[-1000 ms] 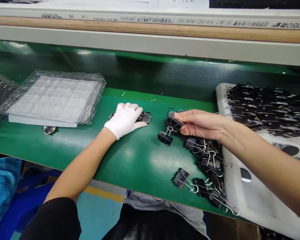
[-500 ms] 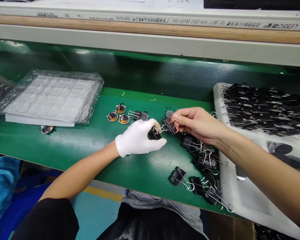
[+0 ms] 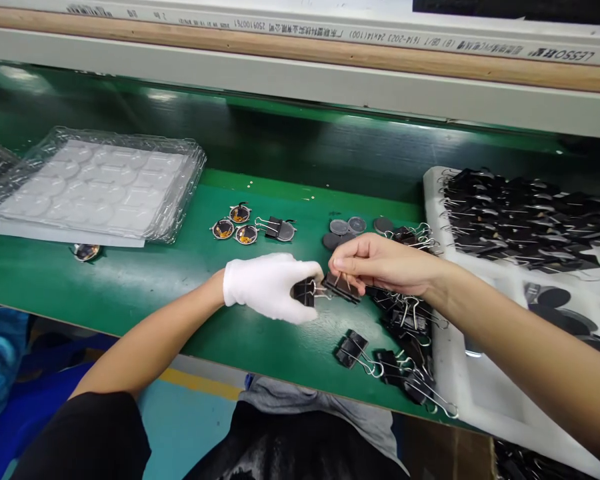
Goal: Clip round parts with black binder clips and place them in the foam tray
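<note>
Since half a second ago, both hands and the clips they hold have come nearer the body. The white-gloved left hand (image 3: 265,287) is partly closed, thumb and fingers curled round a black metal binder clip with wire handles (image 3: 305,292). The bare right hand (image 3: 393,263) is nearly closed, thumb and forefinger pinching a second black binder clip (image 3: 344,289) at its wire handle, at 3 o'clock of the first. The wires lie close together; whether they are hooked I cannot tell. To handle them well, steady the left clip by its body, draw the right one off along its wires, and avoid squeezing the handles or twisting. Care is wise near the grey round discs (image 3: 357,225) at 1 o'clock and the three round orange-and-black modules (image 3: 247,234) at 10 o'clock. A tangled pile of black clips (image 3: 405,321) lies at 4 o'clock, beside the white foam tray (image 3: 443,293).
</note>
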`<control>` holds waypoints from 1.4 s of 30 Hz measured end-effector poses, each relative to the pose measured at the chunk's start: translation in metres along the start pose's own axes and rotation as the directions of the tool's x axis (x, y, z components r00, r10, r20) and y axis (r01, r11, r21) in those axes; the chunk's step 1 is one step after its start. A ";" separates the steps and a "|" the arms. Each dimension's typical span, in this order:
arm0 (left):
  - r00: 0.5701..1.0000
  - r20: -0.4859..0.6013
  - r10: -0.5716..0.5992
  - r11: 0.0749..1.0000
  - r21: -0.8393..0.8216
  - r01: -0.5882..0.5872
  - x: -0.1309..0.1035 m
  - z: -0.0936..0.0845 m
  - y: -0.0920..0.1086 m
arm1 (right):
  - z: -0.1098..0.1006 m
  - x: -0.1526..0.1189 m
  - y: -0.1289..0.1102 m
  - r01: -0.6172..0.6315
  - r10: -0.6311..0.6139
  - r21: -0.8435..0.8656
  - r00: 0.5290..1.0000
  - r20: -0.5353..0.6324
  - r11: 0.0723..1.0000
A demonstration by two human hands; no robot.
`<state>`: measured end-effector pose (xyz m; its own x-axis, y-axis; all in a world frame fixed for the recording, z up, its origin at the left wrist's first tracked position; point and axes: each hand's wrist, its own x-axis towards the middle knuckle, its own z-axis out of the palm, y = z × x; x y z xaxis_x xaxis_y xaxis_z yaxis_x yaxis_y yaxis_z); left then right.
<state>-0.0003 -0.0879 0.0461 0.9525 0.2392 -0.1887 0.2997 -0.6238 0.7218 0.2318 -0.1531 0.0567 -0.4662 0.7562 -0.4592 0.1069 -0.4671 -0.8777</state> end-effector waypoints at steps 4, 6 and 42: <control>0.993 -0.002 0.115 0.925 0.364 -0.106 0.001 0.012 -0.002 | -0.005 -0.005 -0.015 0.068 -0.056 -0.087 0.990 0.129 0.994; 0.985 -0.037 0.166 0.814 0.569 -0.116 0.004 0.024 -0.004 | -0.013 -0.010 -0.023 0.125 -0.126 -0.065 0.992 -0.008 0.990; 0.845 -0.534 -0.017 0.624 0.655 0.426 0.009 -0.015 -0.069 | -0.029 0.155 -0.008 -0.301 -0.449 -0.765 0.666 -0.595 0.569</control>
<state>-0.0134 -0.0310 0.0045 0.7708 0.6101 0.1834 0.6290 -0.7746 -0.0667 0.1843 -0.0185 -0.0112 0.1642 0.9864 0.0063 0.8732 -0.1424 -0.4660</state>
